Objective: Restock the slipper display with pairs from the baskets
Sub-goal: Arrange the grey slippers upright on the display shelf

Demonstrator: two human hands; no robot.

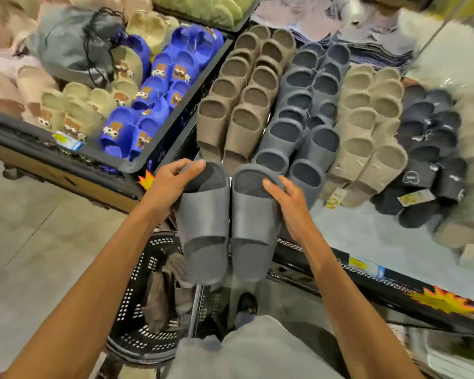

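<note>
I hold a pair of dark grey slide slippers side by side above the display's front edge. My left hand (173,184) grips the top of the left grey slipper (204,214). My right hand (288,201) grips the outer side of the right grey slipper (253,214). Just beyond them lies the matching row of dark grey slippers (304,110) on the display. Beside it are a brown row (241,99), a beige row (367,127) and a black row (424,143). Below my arms stands a black perforated basket (137,310) with brown slippers (162,294) inside.
A black tray (181,116) at the left holds blue and cream slippers with bear charms. A grey drawstring bag (71,47) lies on them. Bare display surface (372,233) shows at the front right. Price labels run along the black shelf edge (367,265). Tiled floor lies at the left.
</note>
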